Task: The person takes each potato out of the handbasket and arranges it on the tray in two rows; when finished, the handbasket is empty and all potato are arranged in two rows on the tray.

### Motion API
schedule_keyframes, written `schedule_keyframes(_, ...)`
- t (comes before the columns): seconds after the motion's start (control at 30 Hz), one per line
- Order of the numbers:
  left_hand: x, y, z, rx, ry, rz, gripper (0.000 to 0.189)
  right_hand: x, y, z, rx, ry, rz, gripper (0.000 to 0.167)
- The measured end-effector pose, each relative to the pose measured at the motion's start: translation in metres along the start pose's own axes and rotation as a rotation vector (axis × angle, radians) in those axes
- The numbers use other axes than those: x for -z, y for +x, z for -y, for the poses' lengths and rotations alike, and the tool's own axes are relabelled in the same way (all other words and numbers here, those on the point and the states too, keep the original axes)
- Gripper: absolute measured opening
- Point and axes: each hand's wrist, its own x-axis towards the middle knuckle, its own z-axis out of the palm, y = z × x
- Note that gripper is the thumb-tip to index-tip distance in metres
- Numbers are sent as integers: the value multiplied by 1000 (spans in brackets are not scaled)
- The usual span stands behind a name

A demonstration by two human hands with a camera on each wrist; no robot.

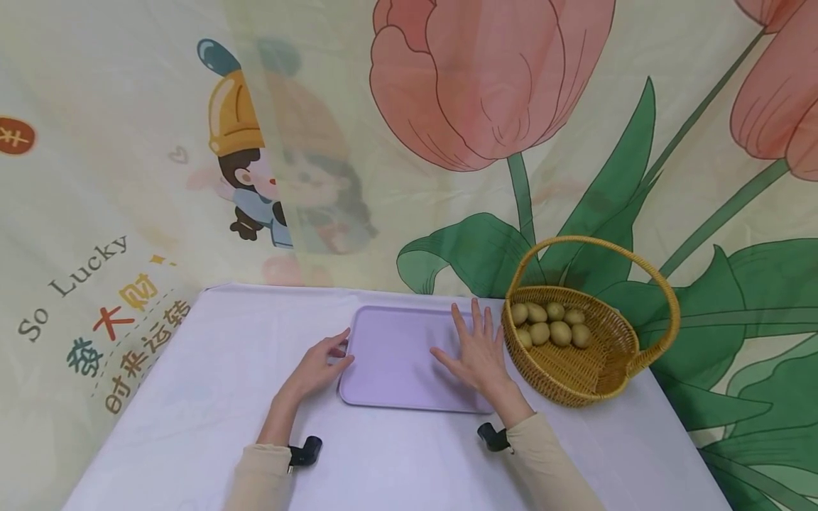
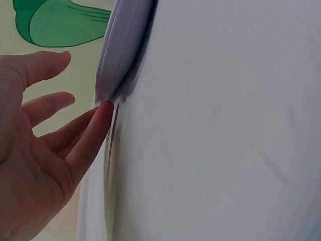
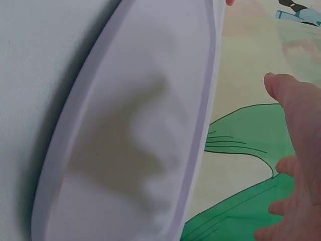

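Observation:
A flat light-purple tray (image 1: 396,362) with a raised rim lies on the white-covered table. My left hand (image 1: 316,365) is at its left edge, with fingers loosely bent and apart. In the left wrist view, one fingertip meets the outline of the tray (image 2: 120,45); whether it touches is unclear. Over the right part of the tray, my right hand (image 1: 479,355) spreads its fingers and hides some of that side. In the right wrist view the right hand (image 3: 303,150) stands apart from the tray (image 3: 115,165), with a shadow falling across its surface. Neither hand holds anything.
Just right of the right hand stands a woven wicker basket (image 1: 597,365) with a tall arched handle (image 1: 671,319). Several small yellow-brown oval items (image 1: 560,333), like potatoes or kiwis, sit in its left part. A printed cloth (image 1: 486,220) hangs behind the table (image 1: 396,461).

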Motion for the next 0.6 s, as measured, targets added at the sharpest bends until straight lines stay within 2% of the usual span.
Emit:
schedule_keyframes(0.4,-10,4,3,7,-29,-51,61,9,1,-3,16,7,-72,88)
schedule_keyframes(0.6,-15,5,8,7,-43,-104,60,13,4,-7,57,89,-115,85)
